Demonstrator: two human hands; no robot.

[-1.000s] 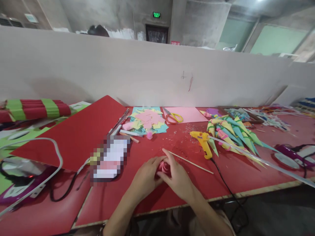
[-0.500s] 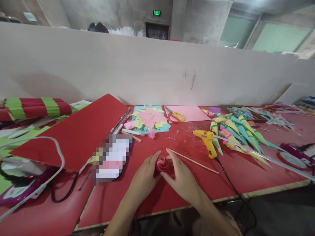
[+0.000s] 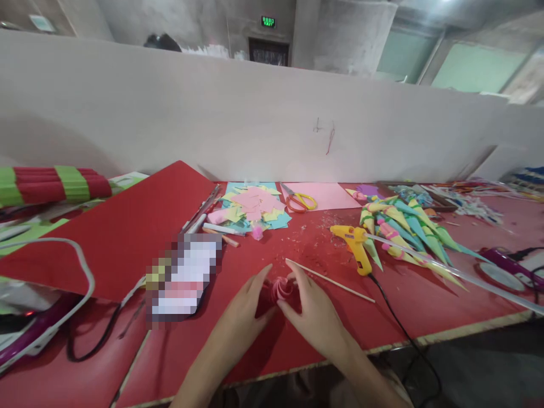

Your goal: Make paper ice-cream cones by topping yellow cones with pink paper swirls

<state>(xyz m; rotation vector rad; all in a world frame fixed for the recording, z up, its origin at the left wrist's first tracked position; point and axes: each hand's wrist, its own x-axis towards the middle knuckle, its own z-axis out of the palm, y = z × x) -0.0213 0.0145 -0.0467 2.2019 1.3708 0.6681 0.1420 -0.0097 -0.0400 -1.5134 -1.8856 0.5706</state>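
Observation:
A small coil of red-pink paper (image 3: 281,289), wound in a spiral, is between my two hands near the table's front edge. My right hand (image 3: 312,306) has its thumb and fingers round the coil's right side. My left hand (image 3: 245,309) is curved at the left with thumb and fingers apart, and a gap shows between it and the coil. A thin wooden stick (image 3: 335,280) lies just beyond my right hand. The yellow glue gun (image 3: 355,246) rests further right with a clear glue stick in its back.
Red-and-yellow scissors (image 3: 301,200) lie on pink paper (image 3: 331,195). Paper scraps (image 3: 255,205) are piled at the back. Paper cones (image 3: 410,226) are heaped at the right. A phone (image 3: 187,277) and large red sheet (image 3: 127,226) are at the left. A white partition (image 3: 255,119) stands behind.
My left hand has opened a little and drawn away from the coil. The coil has tilted and now sits against my right hand. The whole view has shifted slightly.

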